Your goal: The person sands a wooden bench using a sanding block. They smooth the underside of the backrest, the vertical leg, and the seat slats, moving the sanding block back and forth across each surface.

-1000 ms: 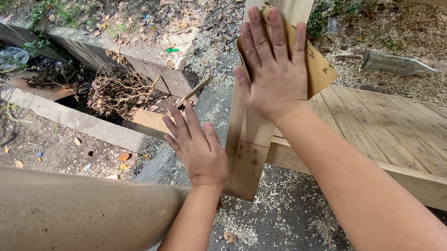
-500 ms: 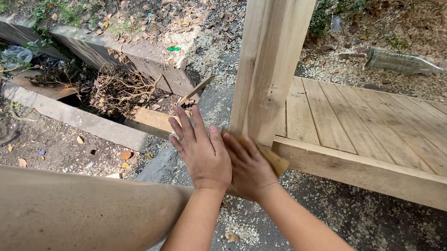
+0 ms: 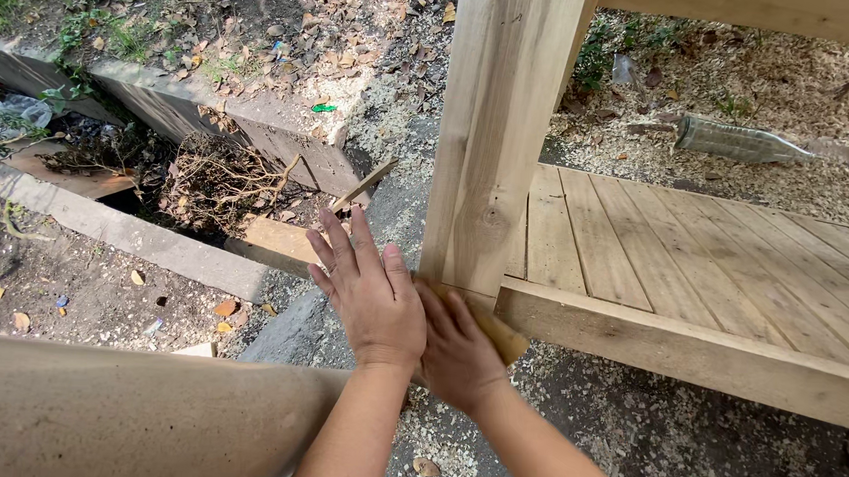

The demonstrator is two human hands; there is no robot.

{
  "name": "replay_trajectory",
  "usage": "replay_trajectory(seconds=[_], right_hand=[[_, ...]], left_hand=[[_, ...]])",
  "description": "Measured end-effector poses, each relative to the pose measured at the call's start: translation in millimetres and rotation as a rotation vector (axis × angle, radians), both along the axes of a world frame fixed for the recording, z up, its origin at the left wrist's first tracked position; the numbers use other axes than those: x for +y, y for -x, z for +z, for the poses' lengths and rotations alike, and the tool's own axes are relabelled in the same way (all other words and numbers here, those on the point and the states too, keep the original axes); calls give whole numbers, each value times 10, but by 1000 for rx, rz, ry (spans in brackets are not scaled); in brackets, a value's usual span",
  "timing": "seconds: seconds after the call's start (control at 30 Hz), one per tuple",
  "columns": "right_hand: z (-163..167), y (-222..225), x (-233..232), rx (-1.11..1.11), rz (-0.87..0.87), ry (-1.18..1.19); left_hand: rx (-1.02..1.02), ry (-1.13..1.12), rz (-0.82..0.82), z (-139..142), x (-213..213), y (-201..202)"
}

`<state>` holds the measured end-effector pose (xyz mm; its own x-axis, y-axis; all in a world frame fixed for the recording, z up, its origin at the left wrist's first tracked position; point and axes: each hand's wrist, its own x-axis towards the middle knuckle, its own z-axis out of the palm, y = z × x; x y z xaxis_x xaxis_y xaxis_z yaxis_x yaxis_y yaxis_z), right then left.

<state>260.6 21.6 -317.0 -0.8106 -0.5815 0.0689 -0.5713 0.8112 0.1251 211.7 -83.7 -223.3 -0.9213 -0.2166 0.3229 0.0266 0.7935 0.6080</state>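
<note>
A wooden frame with a slatted deck (image 3: 687,257) stands on sawdust-strewn ground, its upright post (image 3: 499,138) rising at the near corner above a low rail (image 3: 684,346). At the foot of that post both hands meet: the left hand (image 3: 371,293) lies flat with fingers spread, overlapping the right hand (image 3: 454,348), which presses a tan sanding pad (image 3: 501,333) against the post's base where it joins the rail. A clear bottle (image 3: 738,139) lies on the ground well beyond the deck.

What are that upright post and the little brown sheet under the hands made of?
The post looks like pale, unpainted sawn wood: grain lines and a knot show. The sheet under the right hand is probably sandpaper or thin card; its tan surface is mostly hidden.
</note>
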Motion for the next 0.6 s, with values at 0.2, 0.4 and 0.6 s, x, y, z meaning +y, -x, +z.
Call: replay_trajectory(seconds=[0.2, 0.4, 0.6], right_hand=[[26, 35, 75, 25, 56, 104], [1136, 1242, 484, 520, -269, 78], [462, 588, 151, 465, -229, -136]], left_hand=[[1, 42, -2, 55, -65, -27], [16, 35, 19, 92, -65, 10], [1, 4, 10, -3, -68, 22]])
